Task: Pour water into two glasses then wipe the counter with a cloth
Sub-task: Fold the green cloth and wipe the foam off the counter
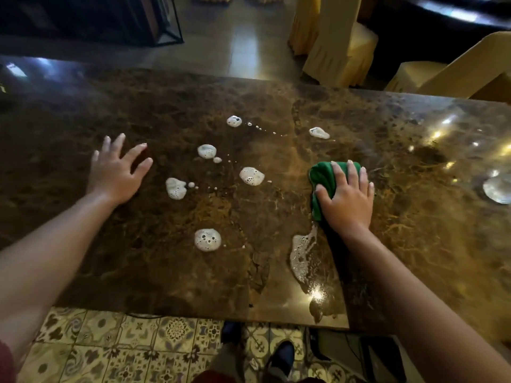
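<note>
A brown marble counter (138, 258) fills the view. Several white foam blobs lie on it, one near the middle (251, 176) and one closer to me (207, 239). A smeared foam streak (302, 254) runs just below my right hand. My right hand (347, 199) presses flat on a folded green cloth (323, 176) at the right of the foam patches. My left hand (117, 170) rests flat on the counter to the left, fingers spread, holding nothing. No glasses are in view.
A round shiny object (497, 189) sits at the counter's right edge. Chairs in yellow covers (337, 51) stand beyond the far edge. Patterned floor tiles (110, 349) and my shoes (282, 355) show below the near edge.
</note>
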A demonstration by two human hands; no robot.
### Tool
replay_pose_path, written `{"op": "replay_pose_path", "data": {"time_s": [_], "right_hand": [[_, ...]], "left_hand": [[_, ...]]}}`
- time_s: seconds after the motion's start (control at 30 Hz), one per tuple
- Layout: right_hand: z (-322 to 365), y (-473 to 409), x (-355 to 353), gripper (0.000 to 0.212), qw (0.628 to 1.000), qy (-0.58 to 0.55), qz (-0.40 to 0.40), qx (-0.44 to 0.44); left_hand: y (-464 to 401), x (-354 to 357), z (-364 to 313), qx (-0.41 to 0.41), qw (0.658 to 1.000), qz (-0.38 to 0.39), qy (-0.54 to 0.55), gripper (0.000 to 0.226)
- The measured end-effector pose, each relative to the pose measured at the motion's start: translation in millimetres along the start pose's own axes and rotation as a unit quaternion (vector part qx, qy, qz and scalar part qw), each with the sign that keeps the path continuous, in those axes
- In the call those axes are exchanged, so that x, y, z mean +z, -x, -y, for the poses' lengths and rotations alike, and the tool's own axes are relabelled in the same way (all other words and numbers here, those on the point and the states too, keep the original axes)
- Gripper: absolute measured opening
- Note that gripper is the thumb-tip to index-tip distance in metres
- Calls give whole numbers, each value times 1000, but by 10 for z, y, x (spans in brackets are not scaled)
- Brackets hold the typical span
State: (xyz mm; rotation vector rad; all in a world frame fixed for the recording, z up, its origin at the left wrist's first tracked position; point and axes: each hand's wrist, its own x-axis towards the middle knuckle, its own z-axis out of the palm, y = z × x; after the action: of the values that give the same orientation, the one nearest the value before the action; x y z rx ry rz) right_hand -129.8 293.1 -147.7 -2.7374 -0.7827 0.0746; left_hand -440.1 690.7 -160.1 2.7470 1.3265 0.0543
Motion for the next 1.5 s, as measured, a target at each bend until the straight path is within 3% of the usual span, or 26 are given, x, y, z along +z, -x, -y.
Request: {"op": "replay_pose_path", "data": {"time_s": [0.13,0.23,0.5,0.6,0.87,1.17,1.27,1.5], "right_hand": [[-52,674,19,73,999,11,-2,-53],[-204,689,-20,73,998,12,-7,-59],[0,-1119,14,70,987,-3,-46,156],[487,-1608,105,71,985,4,-29,171],[1870,-1165,600,72,995,-4,48,-86],[1905,-54,608,71,967,8,83,-242],[1619,83,515,66,971,3,56,-231],[989,-261,189,65,998,14,35,-59]], "left_hand": [[-19,69,36,-7,1000,-10,1,70],[-39,57,22,-14,1000,1,-1,73],[-24,108,15,-11,1000,6,3,73],[-30,109,0,-10,1000,0,4,70],[32,58,-21,-13,1000,2,14,67],[86,-50,-80,-24,999,16,23,69],[104,-87,-99,-31,999,27,31,68],[82,-136,-142,-42,998,50,25,68]]}}
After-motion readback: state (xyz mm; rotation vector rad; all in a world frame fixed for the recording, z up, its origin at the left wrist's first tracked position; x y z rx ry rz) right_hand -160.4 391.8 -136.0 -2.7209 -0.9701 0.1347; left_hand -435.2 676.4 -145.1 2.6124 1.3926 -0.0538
